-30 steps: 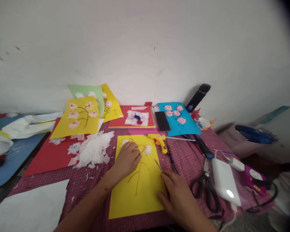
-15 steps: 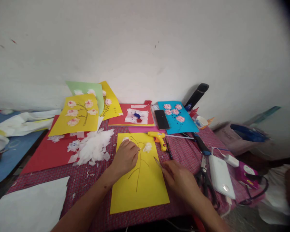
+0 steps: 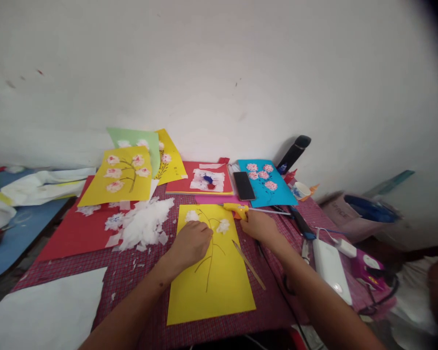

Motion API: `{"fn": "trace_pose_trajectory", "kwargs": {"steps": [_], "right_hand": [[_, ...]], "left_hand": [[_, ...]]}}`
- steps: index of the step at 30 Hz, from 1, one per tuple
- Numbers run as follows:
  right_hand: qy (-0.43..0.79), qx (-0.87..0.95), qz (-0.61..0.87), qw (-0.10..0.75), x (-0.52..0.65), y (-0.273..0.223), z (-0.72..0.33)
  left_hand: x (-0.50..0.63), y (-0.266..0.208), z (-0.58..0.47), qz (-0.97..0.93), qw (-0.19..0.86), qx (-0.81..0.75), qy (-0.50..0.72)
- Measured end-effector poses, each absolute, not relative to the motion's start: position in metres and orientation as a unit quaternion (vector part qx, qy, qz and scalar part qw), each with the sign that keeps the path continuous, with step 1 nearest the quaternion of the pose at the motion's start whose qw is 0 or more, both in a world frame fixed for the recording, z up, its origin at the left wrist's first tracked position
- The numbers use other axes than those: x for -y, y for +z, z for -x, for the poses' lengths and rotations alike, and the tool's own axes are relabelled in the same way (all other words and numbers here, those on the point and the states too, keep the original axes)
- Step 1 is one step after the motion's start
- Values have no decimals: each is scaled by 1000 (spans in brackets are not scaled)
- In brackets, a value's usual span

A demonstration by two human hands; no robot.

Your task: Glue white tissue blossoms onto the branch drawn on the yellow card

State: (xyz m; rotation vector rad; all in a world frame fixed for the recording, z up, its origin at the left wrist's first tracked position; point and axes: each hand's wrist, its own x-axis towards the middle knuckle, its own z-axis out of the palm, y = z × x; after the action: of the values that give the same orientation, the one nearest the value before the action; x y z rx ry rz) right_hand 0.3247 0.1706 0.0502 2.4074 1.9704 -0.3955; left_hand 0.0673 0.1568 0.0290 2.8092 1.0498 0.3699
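Observation:
A yellow sheet [image 3: 219,306] with a drawn brown branch lies on the checked cloth. Two white paper blossoms, one at the left [image 3: 192,216] and one at the right [image 3: 223,225], sit near its top. My left hand [image 3: 192,243] rests on the sheet just below the left blossom, its fingers curled together; whatever they pinch is hidden. At the sheet's upper right, my right hand [image 3: 261,224] is closed around the handle of a yellow glue gun [image 3: 233,207], which has a glue stick [image 3: 270,211] in its back. A thin pointed wooden stick [image 3: 251,268] lies across the sheet's right edge.
White paper scraps [image 3: 146,226] are heaped on a red sheet [image 3: 73,228] at left. Finished flower cards, one yellow [image 3: 122,189] and one blue [image 3: 259,189], lie behind. A phone [image 3: 244,185], power bank [image 3: 330,272], black bottle [image 3: 295,151] and small cup [image 3: 301,190] stand or lie rightward.
My right hand has let go of the pointed stick, leaving it on the sheet's edge, and has moved up to grasp the glue gun. My left hand has hardly moved.

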Motion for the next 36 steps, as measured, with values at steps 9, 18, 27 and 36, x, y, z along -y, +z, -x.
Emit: {"fn": "trace_pose_trajectory", "kwargs": {"steps": [9,18,27,36], "right_hand": [[-217,-602,-756,-137,-173,52,-338],[-543,-456,-552,-439,-165,96,-356],[-538,-521,-576,-327,-176,121,-341],[-498,-579,-610,-211,-186,144,-335]], "left_hand": [[-154,23,-70,-937,41,-325,123],[-153,23,-69,-933,87,-319,143],[-147,28,-64,-921,111,-333,166],[-158,23,-76,-927,157,-295,171]]}}
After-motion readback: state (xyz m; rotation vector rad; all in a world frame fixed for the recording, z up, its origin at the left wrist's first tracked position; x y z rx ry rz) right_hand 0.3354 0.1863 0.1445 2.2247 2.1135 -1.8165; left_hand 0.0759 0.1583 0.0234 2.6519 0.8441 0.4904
